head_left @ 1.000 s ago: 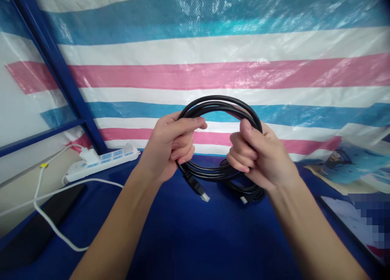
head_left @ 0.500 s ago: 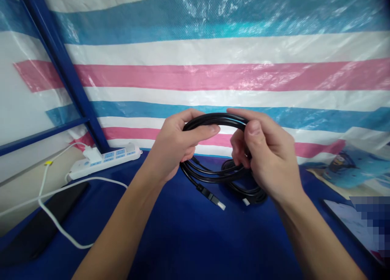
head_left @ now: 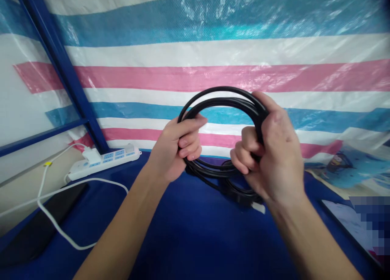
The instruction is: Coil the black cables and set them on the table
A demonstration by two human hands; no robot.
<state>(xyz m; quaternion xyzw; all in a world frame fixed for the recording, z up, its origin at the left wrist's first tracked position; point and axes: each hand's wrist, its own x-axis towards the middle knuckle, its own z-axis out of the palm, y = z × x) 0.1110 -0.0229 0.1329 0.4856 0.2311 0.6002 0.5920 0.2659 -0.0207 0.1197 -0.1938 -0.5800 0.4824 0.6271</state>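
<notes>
Between my two hands a black cable is held up in a round coil of several loops, above the blue table. My left hand is closed round the coil's left side, thumb along its inner edge. On the right side, my right hand grips the loops, its fingers curled inside the ring. One loop stands apart above the bundle at the top. A pale-tipped connector shows below my right hand. More black cable lies behind the lower part of the coil, partly hidden by it.
A white power strip with a plug sits at the back left, and a white cord loops in front of it over a dark flat object. At the right edge lies a tablet-like screen. Striped plastic sheeting hangs behind.
The coil has risen and opened into a rounder ring, with one loop now separated at the top. My right hand has moved up slightly. The connector end has swung to the right.
</notes>
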